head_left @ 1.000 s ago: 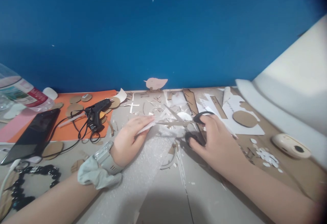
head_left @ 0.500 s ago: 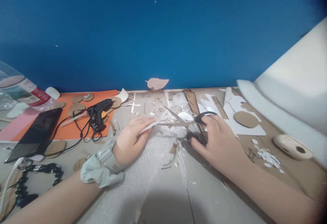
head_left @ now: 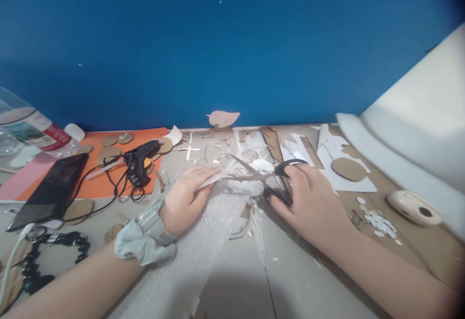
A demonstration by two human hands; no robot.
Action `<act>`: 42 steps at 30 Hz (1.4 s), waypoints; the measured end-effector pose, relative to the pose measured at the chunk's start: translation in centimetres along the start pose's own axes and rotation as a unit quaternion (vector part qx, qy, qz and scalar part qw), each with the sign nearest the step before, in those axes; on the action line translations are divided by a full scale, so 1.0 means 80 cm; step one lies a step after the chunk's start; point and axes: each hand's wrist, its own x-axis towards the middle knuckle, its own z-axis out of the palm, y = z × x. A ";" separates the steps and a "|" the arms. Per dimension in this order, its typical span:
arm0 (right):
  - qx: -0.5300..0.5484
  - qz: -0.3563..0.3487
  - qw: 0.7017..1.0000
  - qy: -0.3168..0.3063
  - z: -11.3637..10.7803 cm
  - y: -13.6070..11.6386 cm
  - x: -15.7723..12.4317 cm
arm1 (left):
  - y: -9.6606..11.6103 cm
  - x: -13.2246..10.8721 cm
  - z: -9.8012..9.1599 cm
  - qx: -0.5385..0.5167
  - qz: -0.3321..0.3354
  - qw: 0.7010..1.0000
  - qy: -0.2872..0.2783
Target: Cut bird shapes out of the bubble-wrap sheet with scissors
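My left hand point(head_left: 189, 195) is closed, thumb and fingers pinching the upper edge of a clear sheet of bubble wrap point(head_left: 207, 236). The sheet trails down from my hand toward the front of the table. In my right hand point(head_left: 308, 202) is a pair of scissors point(head_left: 250, 177) with black handles, fingers and thumb in the loops. Its blades stand apart and point left at the bubble wrap by my left fingertips. Whether they touch it I cannot tell.
On the left lie a black glue gun point(head_left: 140, 161) with its cable, orange paper point(head_left: 109, 188), a phone point(head_left: 47, 190), a bottle point(head_left: 39, 132) and a bead bracelet point(head_left: 32, 261). Right are a cardboard disc point(head_left: 349, 169), white paper discs point(head_left: 379, 223) and a cream oval object point(head_left: 414, 207). Scraps litter the middle.
The scissors have shifted slightly left with my right hand, their blades further over the bubble wrap. My left hand has hardly moved.
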 end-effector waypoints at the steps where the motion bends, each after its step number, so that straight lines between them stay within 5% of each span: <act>1: -0.006 -0.004 1.000 0.001 -0.001 0.000 0.000 | 0.000 0.000 0.000 0.000 0.002 1.000 -0.001; 19: -0.018 -0.029 0.999 -0.004 -0.004 -0.008 -0.002 | 0.003 -0.006 -0.003 0.158 0.064 0.985 0.009; 25: 0.019 0.016 0.998 -0.057 -0.007 -0.011 -0.001 | 0.007 -0.005 -0.004 0.157 0.072 0.985 0.015; 30: 0.041 0.048 0.995 -0.077 -0.008 -0.011 0.000 | 0.018 -0.003 -0.005 0.128 0.063 0.986 0.091; 36: 0.050 0.055 0.996 -0.053 -0.007 -0.009 0.002 | 0.003 -0.006 -0.002 -0.006 -0.059 0.983 0.172; 42: 0.034 0.022 0.999 -0.034 -0.004 -0.009 0.000 | 0.003 0.001 -0.005 -0.169 -0.183 0.967 0.049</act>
